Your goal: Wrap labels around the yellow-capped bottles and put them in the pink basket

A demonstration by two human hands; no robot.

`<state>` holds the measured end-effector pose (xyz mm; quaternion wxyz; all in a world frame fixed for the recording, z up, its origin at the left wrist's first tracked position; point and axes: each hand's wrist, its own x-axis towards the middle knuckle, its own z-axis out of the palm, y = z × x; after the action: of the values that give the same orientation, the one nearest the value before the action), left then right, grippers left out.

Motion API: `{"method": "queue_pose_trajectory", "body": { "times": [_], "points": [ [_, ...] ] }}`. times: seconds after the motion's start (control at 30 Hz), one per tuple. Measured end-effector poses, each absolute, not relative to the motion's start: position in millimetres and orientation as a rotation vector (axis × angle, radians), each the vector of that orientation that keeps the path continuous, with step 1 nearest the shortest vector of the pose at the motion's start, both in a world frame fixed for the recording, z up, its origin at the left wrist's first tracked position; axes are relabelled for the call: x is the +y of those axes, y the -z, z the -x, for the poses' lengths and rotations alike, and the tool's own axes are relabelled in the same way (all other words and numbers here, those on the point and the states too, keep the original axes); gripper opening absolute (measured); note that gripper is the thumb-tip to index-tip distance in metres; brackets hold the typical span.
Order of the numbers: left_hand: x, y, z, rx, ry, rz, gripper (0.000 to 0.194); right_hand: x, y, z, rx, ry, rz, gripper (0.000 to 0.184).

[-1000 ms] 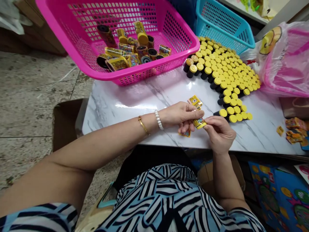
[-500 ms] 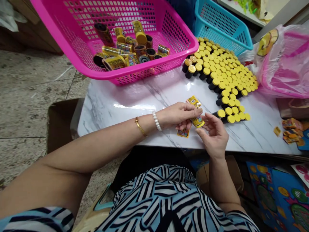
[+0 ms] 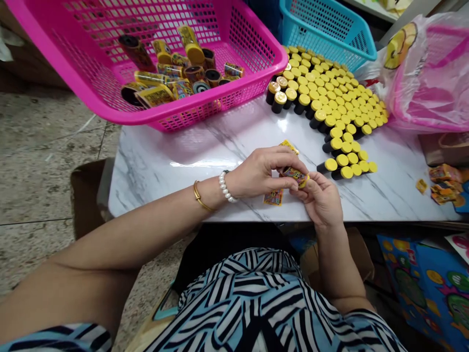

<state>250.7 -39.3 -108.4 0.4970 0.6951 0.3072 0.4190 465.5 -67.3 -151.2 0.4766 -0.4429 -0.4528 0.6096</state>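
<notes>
Between both hands lies a small printed canister with a yellow cap end pointing right. My left hand wraps its fingers and thumb around the canister's body. At the capped end, my right hand pinches it between thumb and fingers. A flat yellow printed label rests on the table beneath my left hand, and another yellow label shows partly behind that hand. To the right stand many black canisters with yellow caps, packed closely together.
A pink basket holding several printed canisters sits at the back left of the marbled table. Behind the capped canisters is a blue basket. A plastic-wrapped pink basket and a stack of orange labels are at the right.
The canister has turned from slanting down to lying more level. My left fingers now curl over it, and my right fingers have closed on its capped end. The view has shifted slightly.
</notes>
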Motion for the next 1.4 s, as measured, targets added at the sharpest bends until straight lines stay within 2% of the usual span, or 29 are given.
{"method": "queue_pose_trajectory", "body": {
  "times": [0.17,0.33,0.43,0.63,0.77,1.0,1.2,1.4],
  "points": [
    [-34,116,-252,0.721,-0.910,-1.381,0.027,-68,145,-468,-1.200,-1.471,1.034,0.046],
    [-33,125,-252,0.751,-0.664,-1.121,0.044,-73,136,-471,-1.498,-1.177,0.994,0.029],
    [-33,124,-250,0.640,-0.624,-1.006,0.051,-74,135,-466,-1.486,-1.119,0.902,0.023],
    [-30,124,-248,0.563,-0.579,-0.873,0.049,-75,137,-459,-1.327,-1.088,0.810,0.020],
    [-33,125,-251,0.592,-0.603,-0.876,0.054,-79,133,-456,-1.474,-1.008,0.877,0.029],
    [-34,123,-251,0.530,-0.609,-0.851,0.050,-80,138,-451,-1.506,-0.831,0.837,0.023],
    [-34,124,-250,0.575,-0.572,-0.881,0.053,-76,129,-459,-1.835,-0.632,0.884,0.033],
    [-36,116,-250,0.642,-0.534,-0.939,0.048,-81,135,-458,-1.768,-0.652,0.916,0.022]
  ]
}}
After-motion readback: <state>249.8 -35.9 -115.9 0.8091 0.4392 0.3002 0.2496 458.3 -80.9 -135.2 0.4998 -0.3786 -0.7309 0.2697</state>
